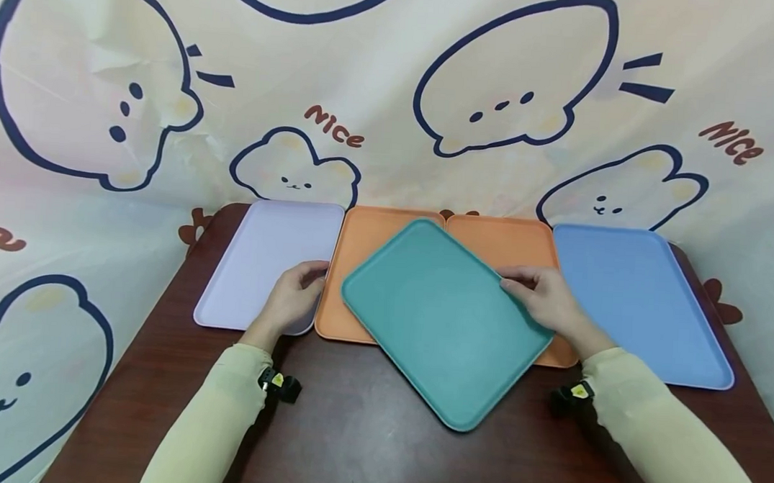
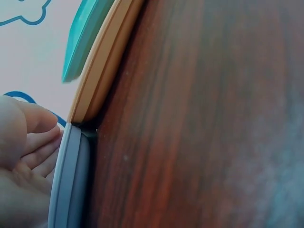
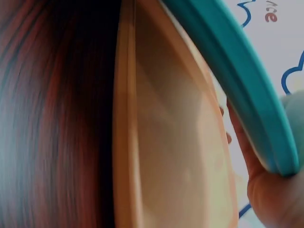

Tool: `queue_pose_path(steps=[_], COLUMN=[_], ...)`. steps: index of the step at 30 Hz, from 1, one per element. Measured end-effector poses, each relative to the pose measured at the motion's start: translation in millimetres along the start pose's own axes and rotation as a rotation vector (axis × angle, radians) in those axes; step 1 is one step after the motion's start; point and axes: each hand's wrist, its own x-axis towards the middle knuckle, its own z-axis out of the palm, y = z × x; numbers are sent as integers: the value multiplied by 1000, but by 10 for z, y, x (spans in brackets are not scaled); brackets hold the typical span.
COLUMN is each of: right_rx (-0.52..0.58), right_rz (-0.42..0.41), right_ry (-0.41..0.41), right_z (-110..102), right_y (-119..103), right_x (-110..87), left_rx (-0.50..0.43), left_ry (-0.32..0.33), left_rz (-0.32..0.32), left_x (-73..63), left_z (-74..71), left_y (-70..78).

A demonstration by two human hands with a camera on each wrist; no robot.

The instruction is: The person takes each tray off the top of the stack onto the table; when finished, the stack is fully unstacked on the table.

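Observation:
My right hand (image 1: 548,299) grips a teal rectangular tray (image 1: 442,323) by its right edge, thumb on top and fingers beneath. The tray is turned diagonally over two orange trays, and in the right wrist view its teal rim (image 3: 237,80) stands above an orange tray (image 3: 175,128) with a gap between. My left hand (image 1: 294,295) is over the right part of a lavender tray (image 1: 263,258), its fingers loosely bent and holding nothing. In the left wrist view those fingers (image 2: 40,152) are beside the lavender rim (image 2: 69,175), near its corner with the orange one.
The left orange tray (image 1: 353,269) and right orange tray (image 1: 510,240) lie side by side between the lavender tray and a blue tray (image 1: 637,303). All rest along the back of a dark wood table (image 1: 353,427). A cartoon-printed cloth (image 1: 394,76) hangs behind.

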Motion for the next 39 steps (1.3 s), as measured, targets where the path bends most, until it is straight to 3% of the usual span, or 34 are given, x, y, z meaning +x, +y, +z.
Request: queue_pose_path(steps=[4,9,14,18,22,26,33,36,39], right_rx=[27,82,117,113,84,-53,-293,-340,-375], right_rz=[-103,-142,-206,-283,-302,-361,-588,-587,-527], right_ry=[-80,-213,-342,-394,-444,-441,-331,-273,-228], right_z=[-118,-151,-50,61,163,274,463,521,567], right_y=[43,2,-56,-64,-99,-177,-258,-264,-288], right_x=[-58,-192,-307,-372,-429,-499,-606,-635,-640], left_rx=[12,62,95,69,48,41,37,43,57], left_ry=[-9,-32,-42,-59,-71,-73,-73,-75,-75], left_rz=[16,13,14,7,-8,-7,8,9,7], left_x=[5,17,55,86,92,86,105,109,107], left_z=[-12,-32,-67,-81,-79,-83,-80,-84,-103], left_y=[12,60,87,82,82,82,88,102,120])
